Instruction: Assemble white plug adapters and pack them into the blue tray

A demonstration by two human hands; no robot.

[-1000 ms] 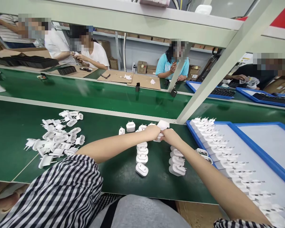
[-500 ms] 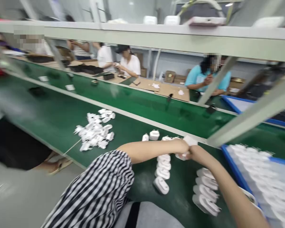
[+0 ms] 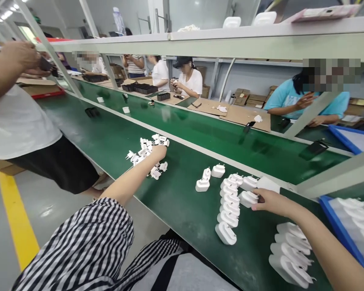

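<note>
My left hand reaches into a heap of small white plug pieces on the green bench; its fingers are hidden behind the back of the hand. My right hand has its thumb and fingers around a white plug charger, held low at the bench surface. Left of it runs a column of white chargers lying close together. A few more chargers sit apart, farther left. Near my right forearm several chargers lie in another row, prongs pointing right.
A blue-rimmed tray of white chargers stands at the right. A slanted post and an overhead shelf cross the view. One person stands at the left; several others work across the green belt.
My left hand has left my right hand and moved left to the heap of plug pieces. My right hand has stayed near the charger column. The view has swung left.
</note>
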